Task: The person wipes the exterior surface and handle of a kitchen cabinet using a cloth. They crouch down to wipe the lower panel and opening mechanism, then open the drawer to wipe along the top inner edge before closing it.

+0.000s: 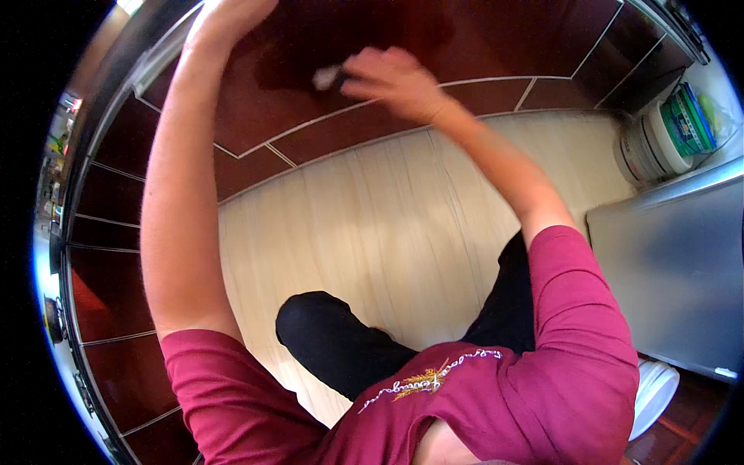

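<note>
Tiles: glossy dark-red rectangular tiles with white joints (pixel 496 39), along the far and left sides.
Floor: pale wood-grain floor (pixel 356 209), nearer than the tiles.
Right side: flat grey metal panel (pixel 674 256); farther off, a round whitish plastic bucket (pixel 642 149).
Left hand (pixel 232 14): far left, fingers out of sight; I can't tell its state.
Right hand (pixel 397 84): blurred, fingers bent, pinching the piece.
Piece: small white-tipped object (pixel 326 77), before the far tiles; contact unclear.
</note>
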Motion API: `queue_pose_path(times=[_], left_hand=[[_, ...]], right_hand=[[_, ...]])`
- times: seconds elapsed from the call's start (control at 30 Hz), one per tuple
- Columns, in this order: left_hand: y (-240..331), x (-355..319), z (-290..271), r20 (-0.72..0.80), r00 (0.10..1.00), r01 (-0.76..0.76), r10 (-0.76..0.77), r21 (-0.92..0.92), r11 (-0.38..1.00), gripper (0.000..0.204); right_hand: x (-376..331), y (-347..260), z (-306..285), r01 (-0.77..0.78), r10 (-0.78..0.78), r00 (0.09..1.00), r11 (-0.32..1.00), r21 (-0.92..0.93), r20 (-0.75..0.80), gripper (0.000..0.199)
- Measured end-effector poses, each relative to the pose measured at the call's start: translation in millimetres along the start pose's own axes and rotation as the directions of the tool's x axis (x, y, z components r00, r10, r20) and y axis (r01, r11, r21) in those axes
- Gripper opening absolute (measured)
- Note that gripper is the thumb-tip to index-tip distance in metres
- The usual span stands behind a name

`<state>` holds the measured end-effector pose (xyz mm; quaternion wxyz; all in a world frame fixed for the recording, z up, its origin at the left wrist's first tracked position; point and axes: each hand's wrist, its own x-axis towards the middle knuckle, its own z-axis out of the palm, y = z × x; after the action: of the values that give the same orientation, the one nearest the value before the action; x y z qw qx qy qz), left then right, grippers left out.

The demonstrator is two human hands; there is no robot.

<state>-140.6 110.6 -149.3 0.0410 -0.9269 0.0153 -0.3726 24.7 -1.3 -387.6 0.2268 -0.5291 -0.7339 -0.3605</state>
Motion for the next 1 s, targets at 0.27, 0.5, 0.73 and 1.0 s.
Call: queue_pose_path(times=[0.27, 0.5, 0.73, 1.0], left_hand=[[3, 1, -2, 0.043, 0.998, 0.052, -0.052, 0.008, 0.999, 0.034], [-1, -8, 3, -0.049, 0.998, 0.032, -0.026, 0.112, 0.993, 0.034], [23, -7, -15, -0.017, 0.998, 0.068, -0.066, 0.122, 0.99, 0.053], [-43, -11, 10, -0.187, 0.968, -0.064, 0.17, 0.467, 0.882, 0.062]], right_hand=[[-123, 84, -114, -0.778, 0.717, 0.017, 0.447, 0.441, -0.697, 0.041], [-202, 66, -88, 0.248, 0.893, -0.321, -0.242, 0.938, 0.315, 0.034], [-191, 15, -41, 0.339, 0.708, -0.372, -0.499, 0.798, 0.601, 0.032], [-131, 13, -55, 0.2, 0.721, -0.205, -0.632, 0.749, 0.662, 0.03]])
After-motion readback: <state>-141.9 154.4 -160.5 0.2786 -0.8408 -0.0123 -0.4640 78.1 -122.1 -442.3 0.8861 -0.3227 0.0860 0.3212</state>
